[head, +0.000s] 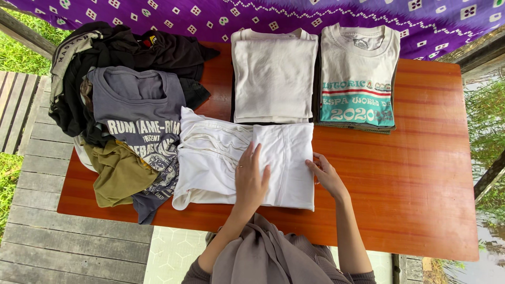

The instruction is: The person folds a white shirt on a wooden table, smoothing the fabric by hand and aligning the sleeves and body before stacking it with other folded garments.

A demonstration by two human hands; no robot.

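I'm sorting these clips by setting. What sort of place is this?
Likely an outdoor porch or open shelter: grass and wooden deck boards surround the red-brown table, with a purple cloth hung behind. Both hands, left and right, rest on a white shirt.

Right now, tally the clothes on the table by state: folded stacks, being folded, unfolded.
Folded stacks: 2, the plain cream stack and the printed T-shirt stack
Being folded: 1, the white garment under the left hand and right hand
Unfolded piles: 1, the dark pile
Total: 4

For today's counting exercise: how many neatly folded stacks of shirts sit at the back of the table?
2: a cream stack at the back centre, and a printed-shirt stack right beside it. How many shirts each holds is hidden.
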